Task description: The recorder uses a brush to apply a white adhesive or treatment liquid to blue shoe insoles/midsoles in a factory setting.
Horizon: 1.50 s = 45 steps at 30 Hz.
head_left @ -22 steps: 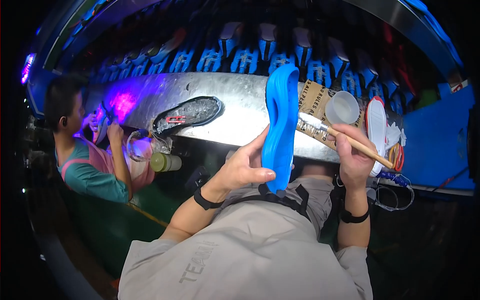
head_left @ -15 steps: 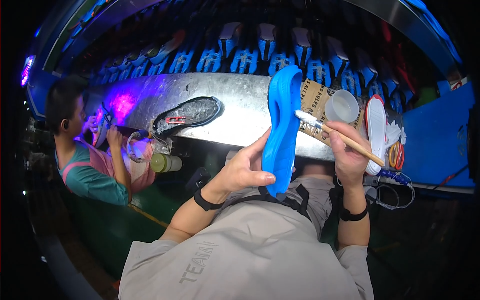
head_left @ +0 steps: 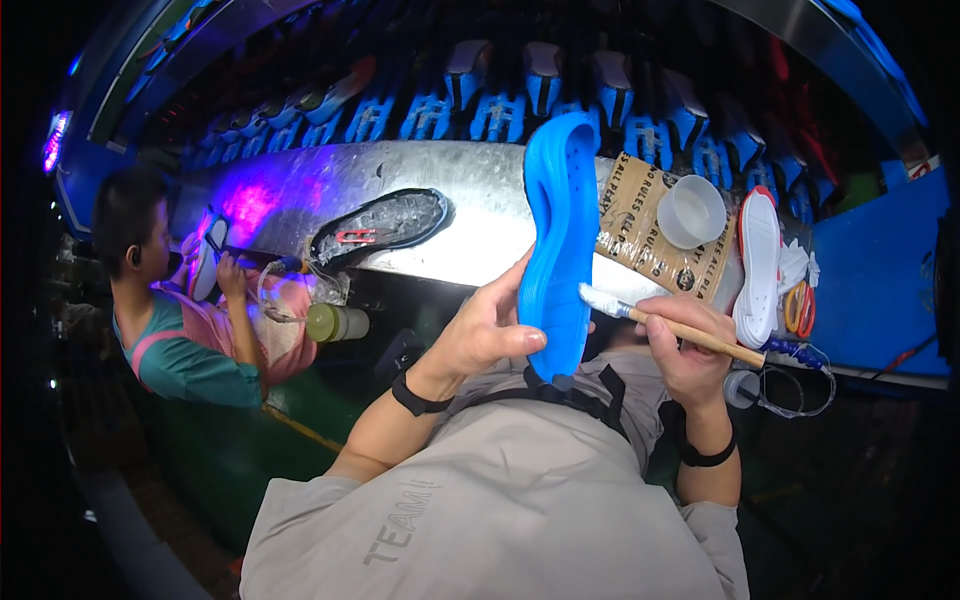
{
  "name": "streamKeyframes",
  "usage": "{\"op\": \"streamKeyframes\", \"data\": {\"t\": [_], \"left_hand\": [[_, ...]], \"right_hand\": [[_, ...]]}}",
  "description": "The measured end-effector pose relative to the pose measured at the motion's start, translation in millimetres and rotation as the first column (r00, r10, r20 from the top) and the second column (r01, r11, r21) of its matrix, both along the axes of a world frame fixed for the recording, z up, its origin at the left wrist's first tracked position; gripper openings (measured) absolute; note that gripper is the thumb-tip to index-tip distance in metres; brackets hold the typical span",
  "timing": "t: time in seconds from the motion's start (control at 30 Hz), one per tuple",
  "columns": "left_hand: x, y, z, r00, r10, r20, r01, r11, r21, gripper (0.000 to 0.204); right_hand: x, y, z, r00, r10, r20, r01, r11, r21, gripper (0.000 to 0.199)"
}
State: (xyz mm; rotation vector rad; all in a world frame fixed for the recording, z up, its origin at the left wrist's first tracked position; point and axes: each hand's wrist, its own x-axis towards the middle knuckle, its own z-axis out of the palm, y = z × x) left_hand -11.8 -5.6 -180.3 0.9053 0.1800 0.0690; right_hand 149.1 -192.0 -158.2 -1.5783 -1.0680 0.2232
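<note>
A blue shoe sole (head_left: 562, 240) stands lengthwise in front of me, its hollow inner side turned to the right. My left hand (head_left: 490, 325) grips its lower left edge, the thumb lying across the outer side. In my right hand (head_left: 690, 350) is a brush (head_left: 690, 331) with a wooden handle, held between thumb and fingers. The white-coated bristles point left and lie against or just over the lower inside of the sole; which of the two, I cannot tell.
On the metal bench (head_left: 470, 245) lies a dark sole (head_left: 380, 228) with a red piece inside. A translucent cup (head_left: 691, 212) stands on brown cardboard (head_left: 635, 215); a white-and-red sole (head_left: 760, 265) is beside it. Shoes on blue holders (head_left: 498, 118) line the back. Another person (head_left: 200, 300) works at left.
My right hand has lowered the brush along the sole, from its middle toward its lower end. The sole has tilted slightly and its top shifted left. The other person's hands have moved a little.
</note>
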Motion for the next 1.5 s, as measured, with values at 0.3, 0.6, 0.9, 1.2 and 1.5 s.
{"op": "streamKeyframes", "data": {"t": [0.3, 0.6, 0.9, 1.2, 1.5], "left_hand": [[-0.6, 6.4, -9.4, 0.999, 0.046, 0.014, -0.047, 0.994, 0.102, 0.108], [2.6, 0.6, 4.1, 1.000, 0.009, 0.000, -0.009, 0.999, 0.047, 0.108], [8.2, 5.6, -2.4, 0.998, 0.041, 0.055, -0.046, 0.994, 0.104, 0.105], [1.7, 12.6, -20.4, 0.976, 0.021, 0.217, 0.094, 0.858, -0.505, 0.095], [-4.1, 16.6, -31.7, 0.919, 0.044, 0.392, 0.338, 0.427, -0.839, 0.095]], "right_hand": [[-9.9, -9.3, 8.2, 0.998, 0.062, -0.006, -0.063, 0.997, -0.038, 0.011], [-7.7, -6.3, 5.1, 0.989, -0.065, -0.130, 0.067, 0.998, 0.011, 0.013], [-12.1, -10.8, 7.7, 0.999, 0.046, 0.021, -0.046, 0.999, -0.011, 0.013], [-16.5, -36.7, -10.3, 0.946, -0.149, -0.289, 0.226, 0.941, 0.253, 0.024], [43.2, -53.3, -64.6, 0.781, -0.568, -0.259, 0.622, 0.742, 0.250, 0.034]]}}
